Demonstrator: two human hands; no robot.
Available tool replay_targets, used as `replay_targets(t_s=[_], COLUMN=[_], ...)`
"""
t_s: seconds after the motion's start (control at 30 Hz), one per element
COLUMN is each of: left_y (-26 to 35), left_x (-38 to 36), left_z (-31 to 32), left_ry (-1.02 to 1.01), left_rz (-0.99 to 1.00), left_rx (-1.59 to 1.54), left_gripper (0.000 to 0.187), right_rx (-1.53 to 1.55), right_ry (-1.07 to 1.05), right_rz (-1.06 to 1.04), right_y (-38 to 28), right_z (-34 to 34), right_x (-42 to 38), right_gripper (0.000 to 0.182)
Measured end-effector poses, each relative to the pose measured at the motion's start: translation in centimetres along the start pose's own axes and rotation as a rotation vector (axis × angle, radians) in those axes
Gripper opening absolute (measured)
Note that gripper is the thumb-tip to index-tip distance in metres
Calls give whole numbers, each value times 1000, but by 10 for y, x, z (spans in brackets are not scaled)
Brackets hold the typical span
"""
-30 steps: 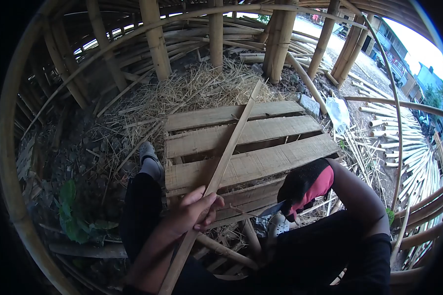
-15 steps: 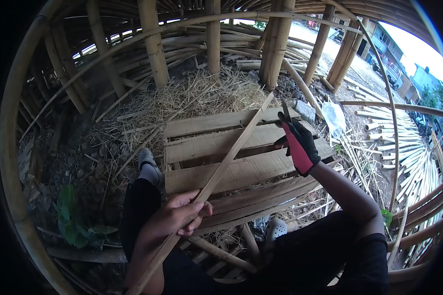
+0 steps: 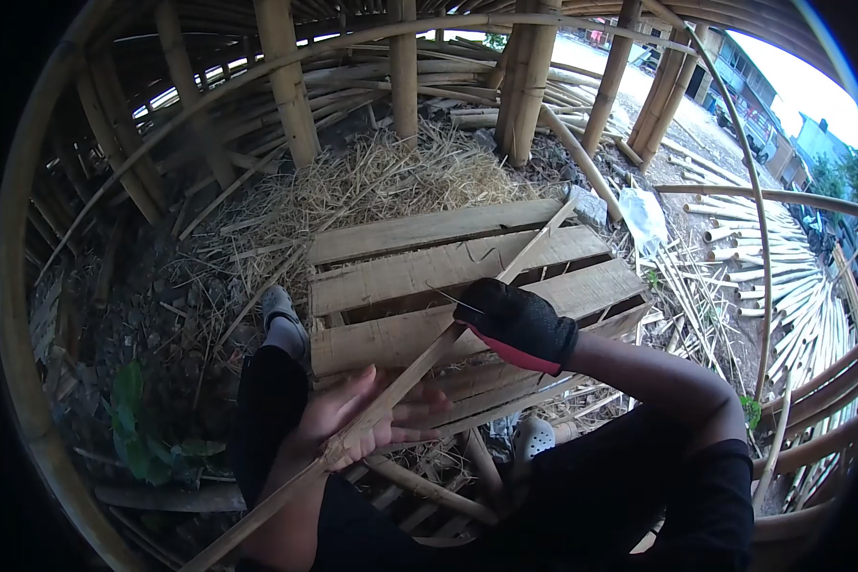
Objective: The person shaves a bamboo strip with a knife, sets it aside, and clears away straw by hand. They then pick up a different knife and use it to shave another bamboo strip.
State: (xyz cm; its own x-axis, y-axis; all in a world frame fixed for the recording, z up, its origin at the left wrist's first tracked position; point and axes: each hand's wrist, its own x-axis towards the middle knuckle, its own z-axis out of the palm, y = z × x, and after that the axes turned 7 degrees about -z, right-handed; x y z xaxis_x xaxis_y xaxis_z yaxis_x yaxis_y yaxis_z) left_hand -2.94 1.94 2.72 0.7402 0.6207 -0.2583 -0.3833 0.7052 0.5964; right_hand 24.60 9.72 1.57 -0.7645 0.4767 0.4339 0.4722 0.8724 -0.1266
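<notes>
A long split bamboo strip [image 3: 412, 374] runs diagonally from the lower left up across the wooden slats. My left hand [image 3: 377, 419] is bare, with its fingers stretched out and spread; the strip lies across its palm. My right hand [image 3: 517, 324] wears a black and pink glove and is closed around the handle of a knife, mostly hidden in the fist. Only a thin edge of the knife's blade [image 3: 442, 294] shows, pointing left over the strip. The gloved fist is against the strip, and whether its fingers also grip the strip is hidden.
A slatted wooden platform [image 3: 391, 289] stands in front of me. Straw and shavings [image 3: 381, 186] lie beyond it, among bamboo posts [image 3: 403, 76]. Cut bamboo poles [image 3: 782, 276] are piled at the right, near a plastic bag [image 3: 644, 224]. My shoe [image 3: 284, 319] is left of the platform.
My right hand has come down and left, from beside the strip's far end onto its middle. My left fingers have opened from around the strip, which has shifted toward the lower left.
</notes>
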Motion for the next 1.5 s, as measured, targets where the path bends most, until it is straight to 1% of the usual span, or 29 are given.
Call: replay_targets(t_s=[0.07,0.13,0.17,0.2,0.27,0.3,0.33,0.4,0.47,0.53,0.57,0.63,0.67,0.73,0.77,0.83,0.87,0.93,0.97,1.0,1.07,1.17,1.23,1.27,1.3,1.37,1.4,1.47,1.5], left_y=[-2,-4,-5,-6,-6,-3,-2,0,3,4,4,2,2,1,0,-2,-2,-2,-1,0,-2,0,-1,-3,-3,-1,-1,-1,0], left_x=[3,8,13,15,15,11,9,6,3,2,2,3,3,3,3,3,4,6,6,5,2,5,5,4,4,4,5,7,5], left_z=[2,-6,-10,-19,-35,-12,-12,-16,-9,-5,-4,-1,1,4,4,4,4,5,5,5,5,3,3,3,4,-2,-5,-3,-2], left_ry=[-5,-50,-89,-89,-54,44,42,34,61,88,113,138,139,138,139,140,145,143,144,146,151,165,172,181,191,166,143,164,156], left_rz=[-24,-131,-174,-173,-386,-297,-297,-260,-258,-260,-272,-290,-282,-271,-257,-247,-232,-219,-239,-264,-247,-254,-260,-247,-230,-239,-241,-242,-251], left_rx=[-42,72,54,53,151,95,90,123,160,203,255,303,337,366,369,369,377,380,374,371,371,353,323,373,426,377,321,343,346], left_gripper=[68,64,56,56,48,43,43,45,42,39,42,46,46,46,47,47,47,47,47,47,46,45,45,45,45,45,45,45,45], right_rx=[55,219,238,239,210,76,77,-235,-270,-284,-282,-208,-206,-363,-362,-538,-537,-430,-533,-532,-453,-524,-498,-476,-481,-490,-325,-416,-415], right_ry=[7,-139,-114,-115,-125,16,10,-69,-131,-340,-342,-526,-529,-382,-387,-369,-373,-342,-327,-330,-345,-303,-334,-356,-353,-359,-394,-452,-452], right_rz=[-7,205,171,170,111,6,6,60,75,257,260,515,518,431,430,333,337,568,486,486,386,489,449,418,415,497,681,761,757], right_y=[-19,-46,-48,-46,-40,-36,-31,-18,-11,-18,-23,-32,-34,-35,-30,-16,-7,2,-7,-14,-22,14,-15,-25,-16,13,27,26,23], right_z=[-2,-12,-8,-8,-11,-16,-22,-37,-40,-45,-48,-47,-42,-30,-26,-16,-11,-10,-10,-13,-17,-3,-11,-14,-13,-8,-16,-12,-16], right_x=[8,15,11,11,9,9,8,2,-2,-1,3,15,15,9,6,0,-1,9,7,11,15,4,14,17,17,12,14,11,13], right_gripper=[24,24,26,26,26,26,26,25,24,28,28,32,32,34,34,35,35,34,32,32,31,31,32,33,33,41,53,45,45])
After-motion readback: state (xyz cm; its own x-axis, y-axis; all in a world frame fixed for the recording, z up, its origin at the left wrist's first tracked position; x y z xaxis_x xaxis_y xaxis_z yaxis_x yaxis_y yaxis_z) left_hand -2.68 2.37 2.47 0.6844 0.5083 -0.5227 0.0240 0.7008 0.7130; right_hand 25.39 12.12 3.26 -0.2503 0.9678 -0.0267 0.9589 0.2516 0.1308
